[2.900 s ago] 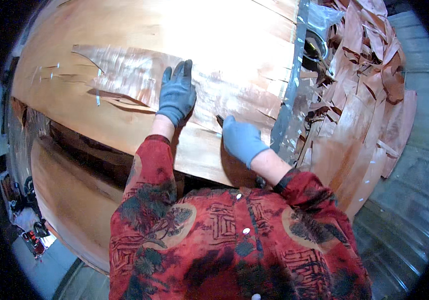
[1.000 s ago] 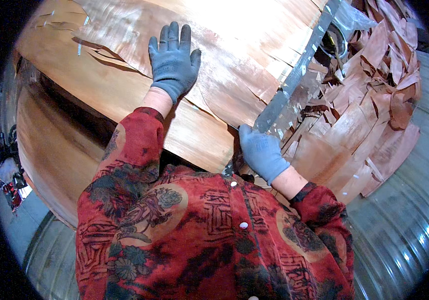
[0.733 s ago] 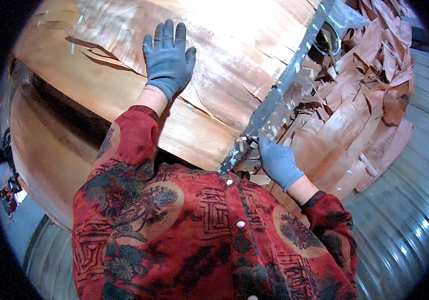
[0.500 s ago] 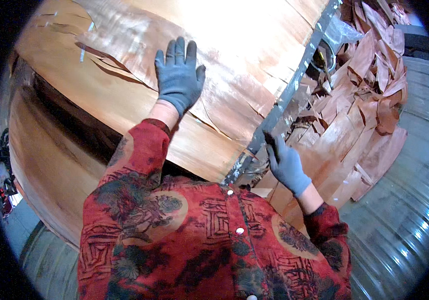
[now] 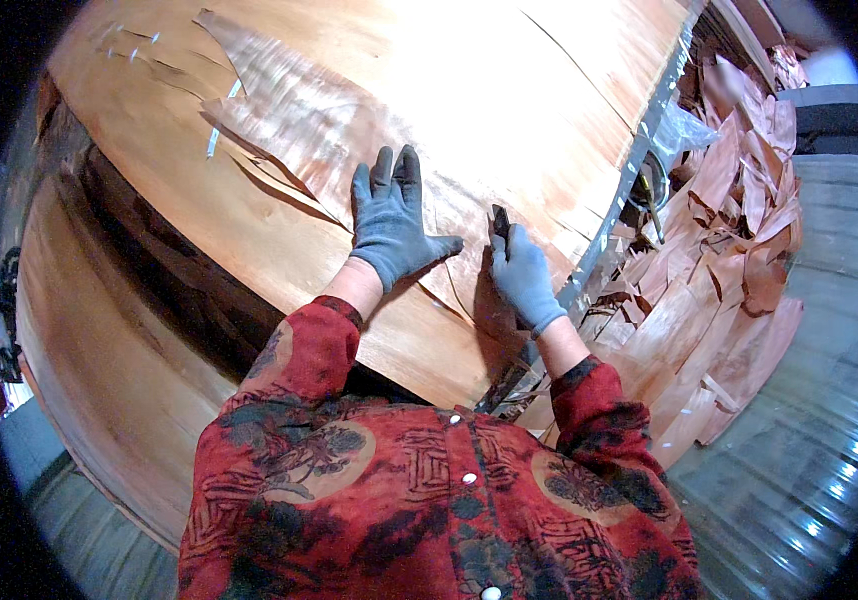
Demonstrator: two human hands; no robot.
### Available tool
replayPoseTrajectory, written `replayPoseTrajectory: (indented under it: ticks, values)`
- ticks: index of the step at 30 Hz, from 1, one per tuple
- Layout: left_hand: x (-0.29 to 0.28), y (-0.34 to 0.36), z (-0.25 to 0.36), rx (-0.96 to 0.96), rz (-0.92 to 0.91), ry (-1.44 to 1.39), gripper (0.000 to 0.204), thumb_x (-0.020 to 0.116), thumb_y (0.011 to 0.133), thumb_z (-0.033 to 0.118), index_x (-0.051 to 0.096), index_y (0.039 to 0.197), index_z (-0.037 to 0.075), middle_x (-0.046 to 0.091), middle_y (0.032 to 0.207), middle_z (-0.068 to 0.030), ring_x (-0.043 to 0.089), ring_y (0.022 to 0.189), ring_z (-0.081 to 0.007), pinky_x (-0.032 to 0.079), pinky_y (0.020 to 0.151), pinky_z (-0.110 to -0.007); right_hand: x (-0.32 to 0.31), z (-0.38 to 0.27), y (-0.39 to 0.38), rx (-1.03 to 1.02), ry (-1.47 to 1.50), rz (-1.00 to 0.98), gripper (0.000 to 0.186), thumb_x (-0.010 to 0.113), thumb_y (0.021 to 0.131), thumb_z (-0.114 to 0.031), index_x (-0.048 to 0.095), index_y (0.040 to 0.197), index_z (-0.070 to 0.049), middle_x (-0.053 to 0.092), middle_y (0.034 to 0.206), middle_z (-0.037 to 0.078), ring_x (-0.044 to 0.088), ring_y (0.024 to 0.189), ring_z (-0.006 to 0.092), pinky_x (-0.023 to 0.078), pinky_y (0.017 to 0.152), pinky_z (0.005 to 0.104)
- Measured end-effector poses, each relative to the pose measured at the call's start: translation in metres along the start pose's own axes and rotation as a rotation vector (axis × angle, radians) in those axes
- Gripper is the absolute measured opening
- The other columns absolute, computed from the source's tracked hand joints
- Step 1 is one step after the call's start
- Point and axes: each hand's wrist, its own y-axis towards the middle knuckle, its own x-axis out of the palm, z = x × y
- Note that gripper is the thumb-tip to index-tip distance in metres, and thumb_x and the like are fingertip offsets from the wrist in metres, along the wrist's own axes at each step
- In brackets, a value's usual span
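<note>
A large sheet of pale wood veneer (image 5: pixel 409 350) covers the work surface before me. On it lies a ragged, shinier veneer piece (image 5: pixel 319 100) with a torn left end. My left hand (image 5: pixel 389 235), in a grey glove with dark fingertips, presses flat on this piece, fingers and thumb spread. To its right, my right hand (image 5: pixel 526 275), also gloved, is closed around a short dark knife-like tool (image 5: pixel 500 222) that points away from me over the veneer. The tool's tip is too small to make out.
A blue-grey metal edge (image 5: pixel 649 150) bounds the veneer on the right. Beyond it a heap of veneer scraps (image 5: pixel 729 250) rests beside ribbed translucent sheeting (image 5: pixel 829 330). Clear plastic (image 5: pixel 687 130) hangs near the edge. A curved veneer stack (image 5: pixel 99 300) stands at the left, across a dark gap.
My right hand has moved from beyond the metal edge, left and forward over the veneer, bringing the tool. In the picture, my left hand sits lower and farther right, thumb stretched out sideways.
</note>
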Motion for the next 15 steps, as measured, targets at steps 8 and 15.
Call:
replayPoseTrajectory:
  ticks: [8,15]
  values:
    - [0.0,0.004,-0.001,-0.024,-0.11,-0.036,0.123,0.067,0.063,0.062,0.004,0.143,-0.007,0.011,0.151,-0.0209,0.009,0.141,-0.034,-0.004,0.11,-0.053,-0.044,-0.042,0.043,-0.482,-0.439,-0.068,0.014,0.05,0.088,-0.024,0.05,0.097,-0.013,0.063,0.079,0.013,0.065,0.069,0.0341,0.05,0.054,0.043]
    - [0.001,0.008,0.0,-0.033,-0.158,0.039,0.117,0.067,0.065,0.059,0.009,0.144,-0.004,0.013,0.152,-0.0179,0.009,0.141,-0.031,-0.004,0.11,-0.054,-0.028,-0.049,0.076,-0.621,-0.655,-0.195,0.012,0.05,0.086,-0.018,0.052,0.096,-0.011,0.065,0.077,0.011,0.067,0.069,0.0302,0.052,0.052,0.0413]
